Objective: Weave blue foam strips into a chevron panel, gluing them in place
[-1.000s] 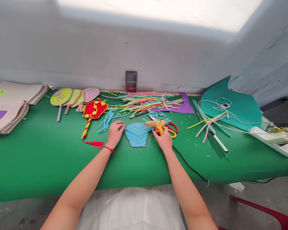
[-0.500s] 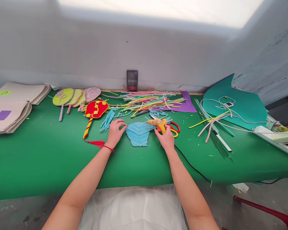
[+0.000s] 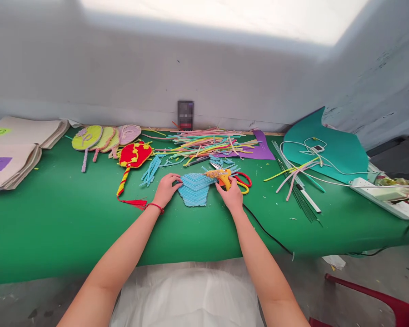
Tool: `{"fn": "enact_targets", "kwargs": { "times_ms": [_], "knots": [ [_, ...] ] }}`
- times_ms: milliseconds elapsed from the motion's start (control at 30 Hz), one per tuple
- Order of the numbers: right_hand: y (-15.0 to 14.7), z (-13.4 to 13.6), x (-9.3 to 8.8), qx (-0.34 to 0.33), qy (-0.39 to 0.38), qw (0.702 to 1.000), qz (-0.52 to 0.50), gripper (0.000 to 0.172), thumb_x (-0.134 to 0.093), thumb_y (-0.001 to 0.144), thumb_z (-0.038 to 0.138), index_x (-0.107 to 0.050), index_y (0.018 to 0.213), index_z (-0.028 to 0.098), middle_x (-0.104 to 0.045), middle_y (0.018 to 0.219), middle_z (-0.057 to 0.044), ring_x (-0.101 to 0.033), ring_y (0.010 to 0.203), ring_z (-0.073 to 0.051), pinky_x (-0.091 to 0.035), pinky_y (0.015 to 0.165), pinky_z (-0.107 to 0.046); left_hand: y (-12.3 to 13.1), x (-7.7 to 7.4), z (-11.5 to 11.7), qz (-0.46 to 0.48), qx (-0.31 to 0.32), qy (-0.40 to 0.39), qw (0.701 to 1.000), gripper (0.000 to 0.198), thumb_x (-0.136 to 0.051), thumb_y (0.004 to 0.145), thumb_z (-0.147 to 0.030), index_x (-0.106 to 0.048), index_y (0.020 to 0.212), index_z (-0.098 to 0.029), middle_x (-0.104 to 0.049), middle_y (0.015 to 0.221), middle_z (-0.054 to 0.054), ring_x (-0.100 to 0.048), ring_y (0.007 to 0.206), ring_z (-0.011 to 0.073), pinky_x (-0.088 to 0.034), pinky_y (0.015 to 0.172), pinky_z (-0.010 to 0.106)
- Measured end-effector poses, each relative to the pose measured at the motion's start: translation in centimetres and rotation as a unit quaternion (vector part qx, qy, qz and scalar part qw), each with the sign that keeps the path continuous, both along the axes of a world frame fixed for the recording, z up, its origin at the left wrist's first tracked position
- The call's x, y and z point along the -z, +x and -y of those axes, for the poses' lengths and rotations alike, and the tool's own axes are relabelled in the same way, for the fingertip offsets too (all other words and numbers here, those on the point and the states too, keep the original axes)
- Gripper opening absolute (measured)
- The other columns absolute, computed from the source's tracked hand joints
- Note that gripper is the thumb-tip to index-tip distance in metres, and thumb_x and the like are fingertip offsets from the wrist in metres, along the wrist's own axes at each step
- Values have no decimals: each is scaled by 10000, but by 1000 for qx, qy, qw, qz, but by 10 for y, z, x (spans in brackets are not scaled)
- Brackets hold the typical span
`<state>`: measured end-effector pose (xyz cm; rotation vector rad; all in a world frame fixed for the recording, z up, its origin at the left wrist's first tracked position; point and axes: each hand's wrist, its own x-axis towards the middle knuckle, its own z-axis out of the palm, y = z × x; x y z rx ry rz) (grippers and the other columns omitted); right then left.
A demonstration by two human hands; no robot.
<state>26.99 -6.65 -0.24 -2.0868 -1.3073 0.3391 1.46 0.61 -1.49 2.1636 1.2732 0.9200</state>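
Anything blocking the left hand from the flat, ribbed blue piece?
Nothing visible: the left hand is at the left edge of the ribbed blue piece. The yellow plastic glue gun in the right hand is at the upper right.

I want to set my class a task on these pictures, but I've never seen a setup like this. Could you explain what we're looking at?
There is no machine here: a person works with two bare hands. The view comes from one camera worn on their head, looking forward and down, so the forearms reach in from the bottom.

The right hand holds a yellow glue gun, its nozzle over a ribbed blue piece. The left hand has its fingertips at that piece's left edge; whether they grip it is unclear.

On the green surface also lie scissors, a pile of coloured strips, a red fan-shaped piece with a tassel, paler round ones and, far right, a power strip.
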Motion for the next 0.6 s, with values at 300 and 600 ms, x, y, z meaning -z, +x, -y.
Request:
{"fn": "enact_targets", "kwargs": {
  "times_ms": [300,600],
  "knots": [
    [1,0,0,-12,2,1000,-2,601,-525,713,628,-463,1147,217,-655,1029,-88,-626,902,-273,-455,690,-335,-1,2,-2,17,2,-8,1000,45,-578,801,-249,-608,777,-225,-618,1077,58,-581,1024,214,-438,941,402],
    [0,5,-4,-7,1,1000,-8,579,-557,713,572,-455,1161,219,-634,1117,-96,-614,964,-277,-461,722,-347,-3,-9,3,72,30,-18,997,88,-580,800,-308,-596,770,-226,-656,970,34,-603,954,199,-447,902,364]
  ]
}}
